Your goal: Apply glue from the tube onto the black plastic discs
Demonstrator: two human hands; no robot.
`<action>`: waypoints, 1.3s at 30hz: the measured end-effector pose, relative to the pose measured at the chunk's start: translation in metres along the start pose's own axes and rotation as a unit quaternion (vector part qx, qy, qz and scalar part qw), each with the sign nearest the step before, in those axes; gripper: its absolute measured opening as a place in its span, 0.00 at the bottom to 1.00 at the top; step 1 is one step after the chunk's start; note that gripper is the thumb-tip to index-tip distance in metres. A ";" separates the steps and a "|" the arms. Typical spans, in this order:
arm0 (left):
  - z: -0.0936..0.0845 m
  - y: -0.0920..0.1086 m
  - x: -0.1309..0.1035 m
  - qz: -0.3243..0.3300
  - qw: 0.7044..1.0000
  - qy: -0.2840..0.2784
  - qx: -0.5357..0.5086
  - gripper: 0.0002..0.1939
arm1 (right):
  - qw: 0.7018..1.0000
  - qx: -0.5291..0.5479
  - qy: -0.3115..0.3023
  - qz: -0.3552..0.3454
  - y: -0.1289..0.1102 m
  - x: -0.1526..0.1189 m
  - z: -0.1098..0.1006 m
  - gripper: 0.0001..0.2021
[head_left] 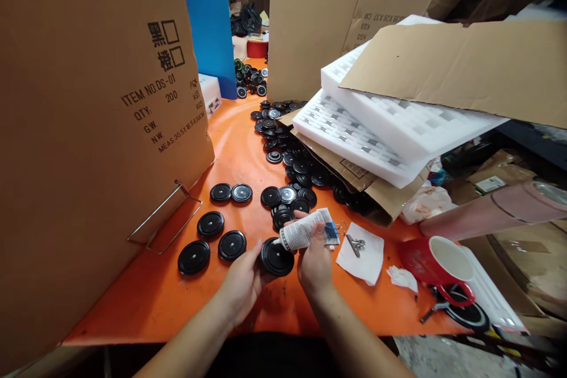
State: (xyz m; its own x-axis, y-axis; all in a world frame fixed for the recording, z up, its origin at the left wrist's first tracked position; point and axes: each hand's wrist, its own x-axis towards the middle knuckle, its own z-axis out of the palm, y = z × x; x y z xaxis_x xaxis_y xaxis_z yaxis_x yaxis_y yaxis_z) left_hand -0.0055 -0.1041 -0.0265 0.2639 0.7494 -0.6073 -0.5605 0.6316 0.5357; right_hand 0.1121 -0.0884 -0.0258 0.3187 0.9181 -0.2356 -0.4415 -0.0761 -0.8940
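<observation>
My left hand (pixel 243 284) grips a round black disc (pixel 278 264) by its left edge, face up, above the orange tabletop. My right hand (pixel 315 260) is closed around a white squeeze tube (pixel 305 231) with printed text and a blue end. The tube's nozzle points left and sits at the upper part of the held disc; whether it touches cannot be made out. A wire clip (pixel 341 228) is on the tube's far end. Left of my hands lie several similar black discs (pixel 232 245), small light spots at their centres. A loose pile of discs (pixel 283 196) lies beyond the tube.
A large carton (pixel 101 130) walls the left side, with a bent wire stand (pixel 166 218) before it. White foam trays (pixel 354 136) lean over more discs at right. A bulldog clip (pixel 355 245) rests on white paper (pixel 370 260). A red mug (pixel 425 263) stands near the right edge.
</observation>
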 end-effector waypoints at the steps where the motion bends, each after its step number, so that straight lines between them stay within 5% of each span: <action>1: 0.000 0.000 0.000 0.000 1.000 -0.002 0.000 0.14 | 1.000 -0.010 0.000 -0.017 0.000 0.000 0.000 0.25; 14: 0.001 0.003 -0.005 0.000 1.000 0.012 0.021 0.13 | 0.987 -0.090 -0.029 -0.132 0.005 -0.005 0.000 0.25; 23: 0.000 0.006 -0.008 -0.011 0.999 0.001 0.039 0.13 | 0.932 -0.257 -0.069 -0.245 0.012 -0.008 -0.024 0.22; 26: -0.001 0.006 -0.009 -0.014 1.000 -0.008 0.026 0.13 | 0.920 -0.302 -0.104 -0.228 0.009 -0.008 -0.028 0.15; 33: -0.003 0.008 -0.009 -0.005 0.999 -0.035 0.001 0.16 | 0.954 -0.243 -0.075 -0.159 0.011 -0.009 -0.028 0.11; 39: -0.003 0.012 -0.011 -0.017 0.999 -0.036 0.004 0.16 | 0.946 -0.283 -0.089 -0.128 0.010 -0.006 -0.029 0.05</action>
State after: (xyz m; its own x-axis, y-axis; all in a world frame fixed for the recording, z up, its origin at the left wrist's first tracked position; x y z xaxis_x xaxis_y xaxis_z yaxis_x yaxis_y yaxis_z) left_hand -0.0169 -0.1055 -0.0152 0.3385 0.7397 -0.5816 -0.5443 0.6581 0.5203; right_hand 0.1301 -0.1058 -0.0446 0.1857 0.9818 0.0396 0.1673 0.0081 -0.9859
